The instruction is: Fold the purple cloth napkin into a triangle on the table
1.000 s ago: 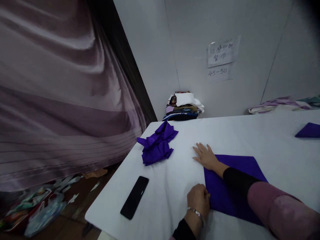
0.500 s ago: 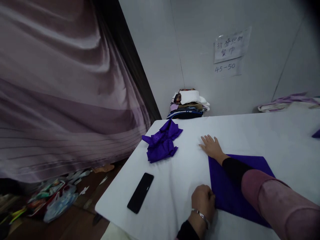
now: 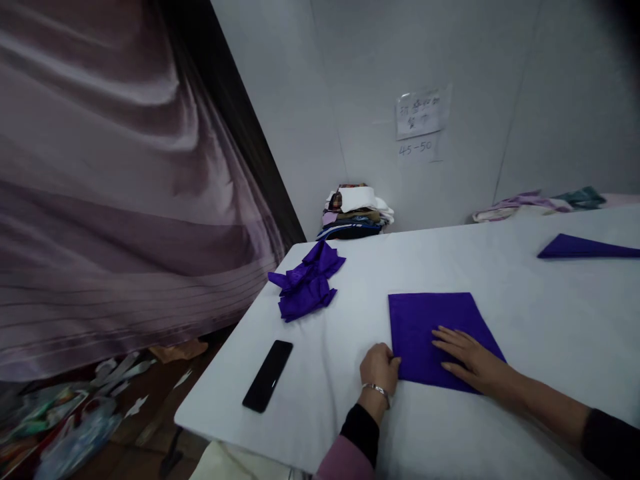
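Observation:
A purple napkin (image 3: 425,327), folded into a flat square, lies on the white table in front of me. My left hand (image 3: 379,368), with a silver bracelet at the wrist, is closed at the napkin's near left corner, thumb and fingers pinching its edge. Fingers stretched out, my right hand (image 3: 470,360) rests flat on the right part of the napkin and covers some of it. Farther left lies a crumpled purple cloth (image 3: 307,287), touched by neither hand.
On the white table (image 3: 360,300), a black phone (image 3: 268,377) lies at the left. A folded purple cloth (image 3: 585,248) is at the far right. Behind the table's far edge are a stack of folded clothes (image 3: 355,213) and more fabric (image 3: 525,203). A curtain (image 3: 125,200) hangs at left.
My right hand has drawn back from beyond the napkin's far left corner onto its right part. My left hand stays at the near left corner. The view has turned rightward.

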A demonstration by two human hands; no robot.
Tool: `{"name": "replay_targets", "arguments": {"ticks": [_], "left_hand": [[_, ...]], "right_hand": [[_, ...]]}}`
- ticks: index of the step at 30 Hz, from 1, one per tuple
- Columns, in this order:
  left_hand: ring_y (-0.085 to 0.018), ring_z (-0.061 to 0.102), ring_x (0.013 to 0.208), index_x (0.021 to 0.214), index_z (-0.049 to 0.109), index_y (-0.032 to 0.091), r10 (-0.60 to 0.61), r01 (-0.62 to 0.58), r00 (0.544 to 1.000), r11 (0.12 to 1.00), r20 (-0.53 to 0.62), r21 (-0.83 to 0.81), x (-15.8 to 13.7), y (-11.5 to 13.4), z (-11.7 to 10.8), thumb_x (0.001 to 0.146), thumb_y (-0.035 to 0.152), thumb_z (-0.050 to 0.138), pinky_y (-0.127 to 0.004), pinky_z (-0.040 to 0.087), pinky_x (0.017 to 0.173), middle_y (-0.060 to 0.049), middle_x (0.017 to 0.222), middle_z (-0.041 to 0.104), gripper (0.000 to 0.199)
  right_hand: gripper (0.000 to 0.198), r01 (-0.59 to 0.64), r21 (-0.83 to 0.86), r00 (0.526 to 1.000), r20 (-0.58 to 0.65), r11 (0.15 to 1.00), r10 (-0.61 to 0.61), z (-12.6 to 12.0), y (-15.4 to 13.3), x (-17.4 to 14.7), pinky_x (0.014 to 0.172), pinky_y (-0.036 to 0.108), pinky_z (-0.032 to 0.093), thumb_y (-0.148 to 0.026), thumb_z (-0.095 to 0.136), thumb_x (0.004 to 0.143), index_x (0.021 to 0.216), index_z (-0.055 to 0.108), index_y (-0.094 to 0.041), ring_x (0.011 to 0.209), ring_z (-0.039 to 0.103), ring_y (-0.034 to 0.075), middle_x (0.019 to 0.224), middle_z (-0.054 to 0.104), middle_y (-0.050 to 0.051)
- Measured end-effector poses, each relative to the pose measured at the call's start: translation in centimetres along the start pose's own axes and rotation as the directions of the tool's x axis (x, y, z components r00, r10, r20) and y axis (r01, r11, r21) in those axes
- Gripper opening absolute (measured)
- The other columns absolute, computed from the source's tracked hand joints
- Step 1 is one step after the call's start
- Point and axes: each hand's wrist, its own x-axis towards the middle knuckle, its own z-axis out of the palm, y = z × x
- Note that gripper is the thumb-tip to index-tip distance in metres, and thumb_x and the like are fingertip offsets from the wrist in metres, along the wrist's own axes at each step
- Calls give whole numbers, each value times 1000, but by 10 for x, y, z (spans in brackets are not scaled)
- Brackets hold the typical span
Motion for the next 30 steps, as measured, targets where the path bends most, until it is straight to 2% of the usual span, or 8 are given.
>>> {"name": "replay_targets", "arguments": {"ticks": [4, 8, 12, 16, 19, 21, 25, 30], "left_hand": [[-14, 60, 79, 77, 63, 23, -31, 31, 999, 999, 6, 19, 2, 1, -2, 80, 29, 58, -23, 40, 68, 2, 81, 67, 8], [-13, 62, 75, 75, 65, 23, -36, 35, 999, 999, 33, 31, 6, 0, -7, 79, 28, 58, -22, 41, 65, 2, 77, 69, 10], [-13, 63, 73, 73, 66, 22, -93, 90, 995, 994, 44, 58, 10, -11, -22, 76, 26, 58, -22, 41, 63, 2, 73, 69, 9], [-15, 63, 81, 80, 65, 21, -136, 137, 991, 987, -8, 85, 8, -25, -40, 77, 22, 55, -23, 44, 68, 0, 82, 70, 11], [-17, 60, 96, 93, 63, 19, -48, 66, 986, 991, -157, 115, 1, -19, -37, 80, 19, 50, -27, 44, 83, -5, 98, 67, 19], [-19, 55, 108, 103, 61, 19, 119, -89, 967, 986, -226, 138, -5, -6, -25, 83, 20, 46, -31, 41, 95, -7, 110, 63, 25], [-23, 31, 134, 130, 46, 16, 420, -400, 901, 901, -111, 165, -3, 26, 9, 86, 24, 41, -40, 25, 112, -9, 141, 43, 44], [-26, 18, 140, 140, 31, 7, 350, -338, 937, 906, -5, 254, 29, 40, 17, 84, 20, 38, -44, 18, 114, -13, 149, 29, 58]], "right_hand": [[52, -67, 12, 998, -10, 998, 67, -1, 17, -50, 110, 54, 20, -53, 41, 89, 134, 47, -28, 135, 26, 29, 146, 34, 5], [52, -80, 50, 994, -72, 996, 83, 2, 17, -77, 111, 54, 20, -52, 43, 89, 135, 45, -28, 135, 27, 29, 145, 35, 6], [51, -39, 106, 998, -36, 994, 43, 12, -11, -91, 110, 53, 23, -50, 43, 90, 135, 46, -27, 134, 28, 29, 145, 34, 7], [51, 42, 145, 994, 90, 989, -55, 9, -43, -91, 110, 50, 25, -49, 43, 89, 136, 44, -30, 134, 30, 27, 145, 36, 5], [53, 20, 76, 997, 75, 997, -26, -4, -50, -71, 110, 50, 24, -51, 39, 91, 137, 44, -26, 133, 33, 27, 144, 38, 7], [55, 0, 7, 1000, -17, 1000, 0, -11, -47, -46, 111, 50, 23, -51, 36, 91, 138, 43, -23, 134, 30, 27, 145, 36, 8], [57, 9, -111, 990, -140, 994, -24, -8, -44, 16, 111, 48, 21, -48, 34, 92, 141, 38, -18, 137, 22, 25, 148, 30, 9], [59, -47, -219, 985, -170, 975, 10, 7, -38, 73, 111, 47, 19, -43, 33, 92, 141, 35, -10, 138, 20, 25, 147, 30, 15]]}}
